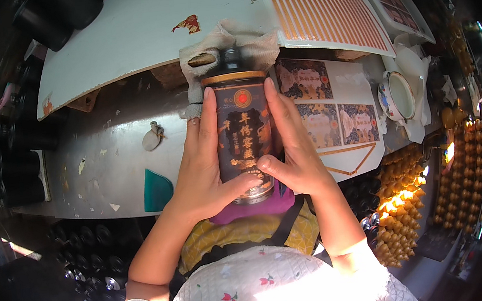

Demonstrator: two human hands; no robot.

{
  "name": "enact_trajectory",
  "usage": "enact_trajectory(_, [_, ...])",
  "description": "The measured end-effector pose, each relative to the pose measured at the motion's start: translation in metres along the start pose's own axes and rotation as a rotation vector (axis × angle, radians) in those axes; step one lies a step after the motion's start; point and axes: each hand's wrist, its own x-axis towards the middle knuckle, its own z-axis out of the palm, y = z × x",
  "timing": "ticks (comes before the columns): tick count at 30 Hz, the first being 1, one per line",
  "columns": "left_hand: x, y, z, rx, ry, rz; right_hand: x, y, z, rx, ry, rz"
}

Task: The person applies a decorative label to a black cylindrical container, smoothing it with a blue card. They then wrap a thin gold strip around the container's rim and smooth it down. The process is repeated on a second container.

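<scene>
A person in a white, flower-sprinkled garment (232, 289) held a dark cylindrical vessel (242, 127) between both hands over the near edge of a grey bench (101, 165), directly in front of the body. The left hand (201, 169) grasped one side and the right hand (300, 159) the other, fingers extended along its length, while both thumbs lay across the lower part of its gold-lettered front. The vessel's gold-banded end pointed away from the person, its narrow black tip against a rumpled pale cloth (265, 45). Below the near end, a purple cloth (253, 209) showed. To the left on the bench lay a flat teal piece (157, 190) with a curved edge and, farther off, a small pale rounded object (152, 140). To the right were printed sheets (304, 79) with dark patterned panels, and beyond them a white bowl (401, 98). A white board (124, 45) stretched across the far side, an orange-striped sheet (323, 9) at its right end. Golden, bumpy-looking goods (400, 213) filled the lower right; black ones (92, 248) crowded the lower left.
</scene>
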Motion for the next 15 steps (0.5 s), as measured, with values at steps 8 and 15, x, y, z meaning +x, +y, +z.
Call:
enact_trajectory(8, [-0.006, -0.010, 0.014, -0.232, 0.141, -0.015, 0.002, -0.001, 0.001, 0.053, 0.011, 0.003])
enact_trajectory(15, [-0.008, -0.006, 0.015, -0.130, 0.117, -0.041, 0.004, -0.002, -0.002, 0.030, -0.043, 0.009])
